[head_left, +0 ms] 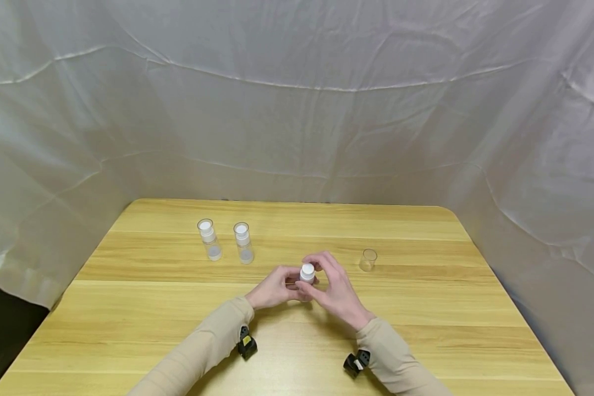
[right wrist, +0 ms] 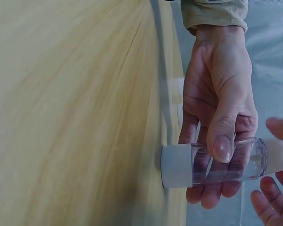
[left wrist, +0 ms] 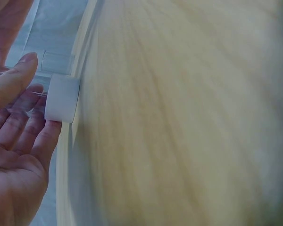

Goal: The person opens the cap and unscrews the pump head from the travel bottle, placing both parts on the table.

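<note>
A clear cylindrical pump bottle (head_left: 307,273) with a white top and white base (right wrist: 176,166) stands upright between the two hands. My left hand (head_left: 276,288) grips its clear body, the thumb on one side and the fingers curled behind. At the upper end, the thumb and fingers of my right hand (head_left: 337,292) curl round the white top (right wrist: 276,155). In the left wrist view, the bottle's white base (left wrist: 62,99) shows close to the wooden surface, below the left fingers.
Two similar bottles, one farther left (head_left: 209,240) and another beside it (head_left: 243,243), stand upright with clear covers on. A loose clear cap (head_left: 368,260) stands on the wooden table (head_left: 425,297) beyond the right hand. Grey-white fabric (head_left: 297,132) hangs behind the table.
</note>
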### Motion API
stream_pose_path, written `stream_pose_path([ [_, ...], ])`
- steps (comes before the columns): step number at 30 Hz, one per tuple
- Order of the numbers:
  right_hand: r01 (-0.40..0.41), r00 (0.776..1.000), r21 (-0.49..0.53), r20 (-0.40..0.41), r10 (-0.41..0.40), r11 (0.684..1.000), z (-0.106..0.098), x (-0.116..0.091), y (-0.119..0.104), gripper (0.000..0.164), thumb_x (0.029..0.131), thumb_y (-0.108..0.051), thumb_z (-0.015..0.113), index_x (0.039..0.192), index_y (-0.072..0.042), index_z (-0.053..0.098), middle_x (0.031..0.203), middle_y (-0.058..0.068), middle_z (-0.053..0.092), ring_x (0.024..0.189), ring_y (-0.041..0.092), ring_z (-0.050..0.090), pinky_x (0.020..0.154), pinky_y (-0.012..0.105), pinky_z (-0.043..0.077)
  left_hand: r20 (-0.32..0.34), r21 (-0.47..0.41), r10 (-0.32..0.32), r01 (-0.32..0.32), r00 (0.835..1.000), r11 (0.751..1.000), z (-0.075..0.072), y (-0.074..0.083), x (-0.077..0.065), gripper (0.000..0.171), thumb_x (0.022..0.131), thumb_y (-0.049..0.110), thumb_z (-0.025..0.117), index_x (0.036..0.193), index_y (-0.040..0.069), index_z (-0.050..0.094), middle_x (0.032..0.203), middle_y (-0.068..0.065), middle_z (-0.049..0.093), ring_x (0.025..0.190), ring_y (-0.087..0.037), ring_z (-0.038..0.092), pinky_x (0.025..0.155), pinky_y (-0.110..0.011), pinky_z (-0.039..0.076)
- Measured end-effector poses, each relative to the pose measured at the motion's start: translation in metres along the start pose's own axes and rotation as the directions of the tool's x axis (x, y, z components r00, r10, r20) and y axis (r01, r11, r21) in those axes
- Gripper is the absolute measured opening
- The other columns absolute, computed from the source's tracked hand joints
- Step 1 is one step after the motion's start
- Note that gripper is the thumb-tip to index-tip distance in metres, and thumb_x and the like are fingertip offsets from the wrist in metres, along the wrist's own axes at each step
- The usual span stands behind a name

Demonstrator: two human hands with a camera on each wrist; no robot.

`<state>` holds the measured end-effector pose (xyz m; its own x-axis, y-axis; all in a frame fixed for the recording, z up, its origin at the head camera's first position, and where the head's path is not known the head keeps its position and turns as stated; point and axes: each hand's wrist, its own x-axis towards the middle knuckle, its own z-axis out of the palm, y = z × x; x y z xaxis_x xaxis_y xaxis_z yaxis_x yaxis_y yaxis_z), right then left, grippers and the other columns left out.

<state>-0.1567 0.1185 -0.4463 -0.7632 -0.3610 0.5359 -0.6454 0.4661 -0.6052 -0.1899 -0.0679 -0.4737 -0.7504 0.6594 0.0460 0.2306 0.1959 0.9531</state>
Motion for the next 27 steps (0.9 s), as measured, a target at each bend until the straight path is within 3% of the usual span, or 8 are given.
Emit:
stream_pose_path([
  [5,0.012,1.0,0.001,-0.015,-0.011,1.0,0.0002,0.0004,0.0003,0.039,0.08,-0.004,0.081,0.115,-0.002,0.062,0.107,0.009,0.066,0.094,0.019,0.065,0.084,0.036,0.062,0.0,-0.029,-0.01,0.01,1.0,1.0,0.001,0.001,0.0,0.042,0.086,0.006,0.077,0.126,0.001,0.065,0.127,-0.019,0.07,0.12,-0.032,0.066,0.105,-0.027,0.055],
  [13,0.02,1.0,-0.002,0.005,-0.02,1.0,-0.0001,0.0005,-0.0002,0.044,0.08,-0.008,0.081,0.119,-0.003,0.061,0.115,0.01,0.065,0.105,0.024,0.065,0.096,0.042,0.059,0.002,0.002,-0.018,0.018,1.0,1.0,0.0,0.0015,-0.0001,0.045,0.087,0.006,0.075,0.129,0.002,0.063,0.129,-0.017,0.069,0.122,-0.032,0.065,0.111,-0.038,0.052],
  [20,0.012,1.0,0.004,0.0,-0.012,1.0,-0.0006,0.0009,-0.0015,0.039,0.081,-0.004,0.08,0.116,-0.002,0.062,0.109,0.009,0.066,0.099,0.02,0.065,0.088,0.034,0.061,0.002,-0.026,-0.016,0.016,1.0,1.0,0.0,0.0014,-0.0003,0.045,0.086,0.007,0.077,0.129,0.001,0.063,0.129,-0.019,0.069,0.123,-0.033,0.065,0.11,-0.037,0.053],
  [27,0.001,0.999,0.016,0.037,-0.001,1.0,-0.0014,0.0009,-0.0023,0.045,0.08,-0.006,0.078,0.122,-0.003,0.061,0.117,0.013,0.065,0.107,0.024,0.064,0.097,0.044,0.059,0.004,0.005,-0.016,0.016,1.0,1.0,-0.0007,0.0004,-0.0006,0.045,0.087,0.006,0.074,0.13,0.0,0.062,0.129,-0.019,0.068,0.123,-0.033,0.065,0.111,-0.038,0.052],
])
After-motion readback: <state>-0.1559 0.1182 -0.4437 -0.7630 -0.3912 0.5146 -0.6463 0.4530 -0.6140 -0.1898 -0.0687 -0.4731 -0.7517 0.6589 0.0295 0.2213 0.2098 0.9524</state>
